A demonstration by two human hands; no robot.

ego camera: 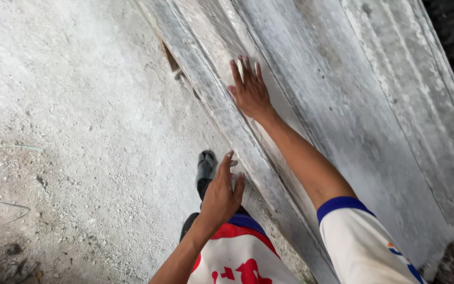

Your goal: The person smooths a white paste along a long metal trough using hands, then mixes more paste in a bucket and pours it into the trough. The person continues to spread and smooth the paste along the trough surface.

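Several large grey stone slabs (pixel 363 121) lean on edge, running from the upper middle to the lower right. My right hand (pixel 249 90) lies flat on the face of the front slab, fingers spread and pointing up. My left hand (pixel 222 193) is lower, with fingers and thumb apart, touching the front slab's near edge (pixel 237 139). Neither hand wraps around anything. My arms wear a white shirt with blue cuffs and red marks.
A rough, dusty concrete floor (pixel 80 105) with grit fills the left side. A thin pale wire (pixel 6 150) loops at the far left. My foot in a dark sandal (pixel 206 165) stands close to the foot of the slabs.
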